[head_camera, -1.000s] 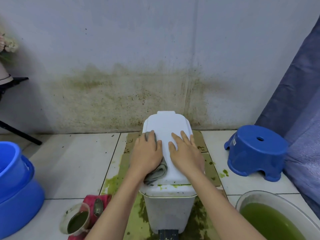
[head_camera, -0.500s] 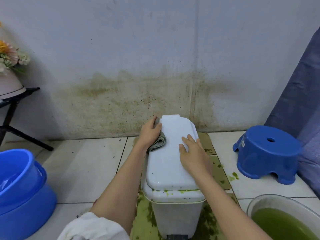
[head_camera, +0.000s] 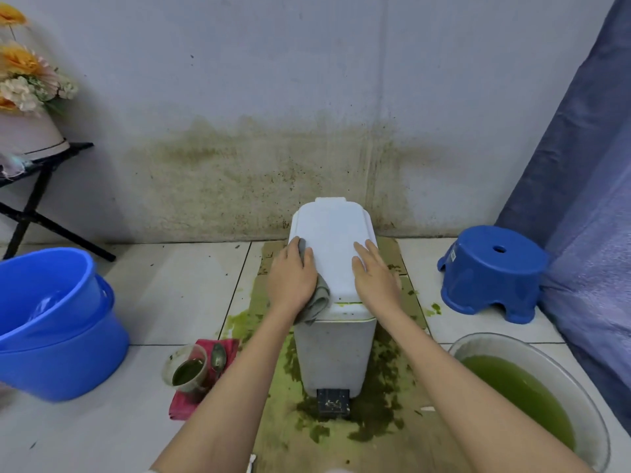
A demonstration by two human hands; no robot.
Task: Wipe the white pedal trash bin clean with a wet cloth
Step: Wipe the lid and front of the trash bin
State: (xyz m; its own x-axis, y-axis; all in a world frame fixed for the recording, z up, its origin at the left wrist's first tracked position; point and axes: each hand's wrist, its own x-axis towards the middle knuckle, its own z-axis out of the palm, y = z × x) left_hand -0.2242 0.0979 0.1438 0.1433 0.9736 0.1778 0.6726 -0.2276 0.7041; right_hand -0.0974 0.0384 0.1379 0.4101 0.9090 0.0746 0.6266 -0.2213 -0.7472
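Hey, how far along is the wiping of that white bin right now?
Done: most of the lid top looks white. In hand: the left hand presses the grey cloth on the lid's left edge while the right hand rests flat on it. Left: green residue along the lid's front rim, specks on the bin front, and the soiled pedal.

L hand (head_camera: 292,279) palm down, fingers straight, pressing grey cloth (head_camera: 317,300) onto bin lid (head_camera: 333,244) | R hand (head_camera: 374,278) flat on lid, fingers spread fwd | both forearms extended fwd, roughly parallel
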